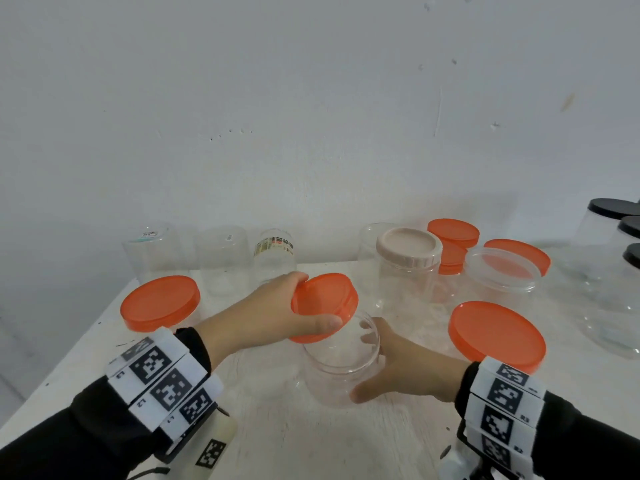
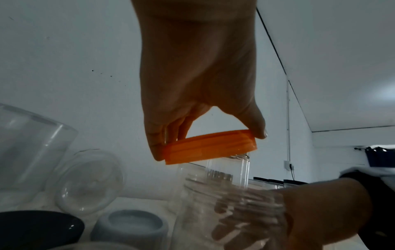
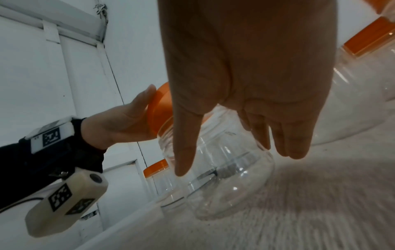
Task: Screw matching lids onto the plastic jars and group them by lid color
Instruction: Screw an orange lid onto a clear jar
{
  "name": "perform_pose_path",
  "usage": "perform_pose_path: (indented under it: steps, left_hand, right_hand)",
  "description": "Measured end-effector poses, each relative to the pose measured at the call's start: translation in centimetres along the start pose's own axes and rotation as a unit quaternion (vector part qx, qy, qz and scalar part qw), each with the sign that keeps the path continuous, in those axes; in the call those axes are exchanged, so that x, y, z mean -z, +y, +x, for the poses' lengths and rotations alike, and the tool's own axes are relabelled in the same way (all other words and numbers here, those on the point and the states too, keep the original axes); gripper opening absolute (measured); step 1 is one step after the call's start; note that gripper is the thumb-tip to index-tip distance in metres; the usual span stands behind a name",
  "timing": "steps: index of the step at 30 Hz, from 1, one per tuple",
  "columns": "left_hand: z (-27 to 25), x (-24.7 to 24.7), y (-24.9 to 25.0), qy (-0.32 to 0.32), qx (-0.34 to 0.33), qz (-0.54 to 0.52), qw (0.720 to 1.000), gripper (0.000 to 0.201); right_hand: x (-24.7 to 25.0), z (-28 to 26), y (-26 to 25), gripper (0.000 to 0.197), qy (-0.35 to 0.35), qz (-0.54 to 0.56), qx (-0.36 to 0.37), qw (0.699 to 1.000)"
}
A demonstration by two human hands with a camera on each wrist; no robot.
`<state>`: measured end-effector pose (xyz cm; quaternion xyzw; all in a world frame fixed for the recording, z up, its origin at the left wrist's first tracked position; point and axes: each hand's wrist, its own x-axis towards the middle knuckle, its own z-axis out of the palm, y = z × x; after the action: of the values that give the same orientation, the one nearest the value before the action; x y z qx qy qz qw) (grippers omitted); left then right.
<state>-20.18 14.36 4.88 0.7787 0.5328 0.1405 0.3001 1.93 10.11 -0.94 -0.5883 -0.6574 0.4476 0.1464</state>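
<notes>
The left hand [image 1: 273,313] is pinching the orange lid [image 1: 323,306] by its rim, tilted just above the mouth of the clear plastic jar [image 1: 341,368]. The right hand [image 1: 405,367] is wrapping that jar's wall. The jar is probably light, thin-walled and slippery; grip it low on the wall and avoid squeezing.

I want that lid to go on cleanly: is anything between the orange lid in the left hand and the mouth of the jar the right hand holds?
Nothing visible. The orange lid hangs tilted over the open mouth of the clear jar, the gap between them empty.
</notes>
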Motion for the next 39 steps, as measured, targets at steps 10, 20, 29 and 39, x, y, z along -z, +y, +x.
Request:
perform_pose_path:
  steps: [10, 20, 29, 39]
  left_hand:
    - [-0.4, -2.9, 0.5, -0.02, -0.038, 0.048, 0.998, 0.102]
    - [-0.2, -4.5, 0.9, -0.032, -0.042, 0.063, 0.997, 0.112]
    - [-0.6, -5.1, -0.7, -0.029, -0.02, -0.063, 0.997, 0.139]
    - [-1.5, -7.0, -3.7, -0.057, 0.002, -0.233, 0.971, 0.099]
  right_hand:
    - [-0.2, 0.1, 0.4, 0.101, -0.009, 0.066, 0.017, 0.998]
    - [0.0, 0.4, 0.6, 0.108, -0.013, 0.072, 0.016, 0.997]
    - [0.5, 0.2, 0.4, 0.115, -0.018, 0.044, 0.012, 0.999]
    - [2.8, 0.1, -6.2, 0.111, -0.056, -0.208, 0.097, 0.972]
